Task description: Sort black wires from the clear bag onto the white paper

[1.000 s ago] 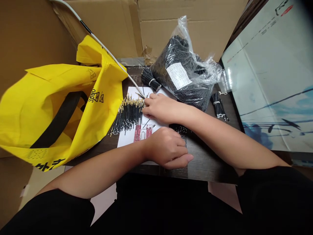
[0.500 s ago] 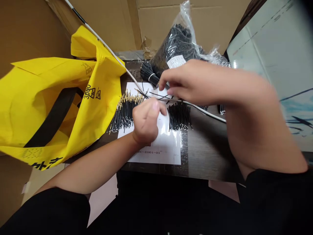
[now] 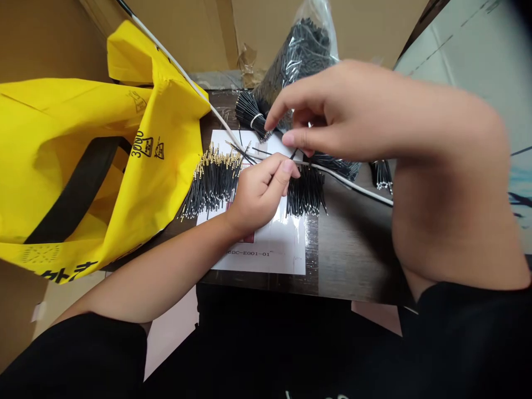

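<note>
My left hand [image 3: 266,191] is closed in a pinch over the paper sheet [image 3: 286,244]; what sits between its fingertips is hidden. A short black wire [image 3: 293,154] shows right at its thumb tip. My right hand [image 3: 324,119] hovers just beyond with bent fingers, thumb and forefinger apart, nothing seen between them. Short black wires with gold-coloured tips [image 3: 214,180] lie in a pile left of my left hand. To its right spreads a second pile of black wires [image 3: 306,191]. A white cable [image 3: 224,126] crosses the table behind my left hand.
A yellow bag [image 3: 178,127] with a black strap stands at the left. Behind are a tied bundle of black wires [image 3: 249,111] and a clear plastic bag [image 3: 286,55] full of black wires. Cardboard [image 3: 353,27] closes off the back. More wires [image 3: 381,176] lie at the right.
My left hand has shifted right and turned, its thumb tip now near the right pile. The right hand has risen slightly and its thumb and forefinger have parted. The view has tilted slightly.
</note>
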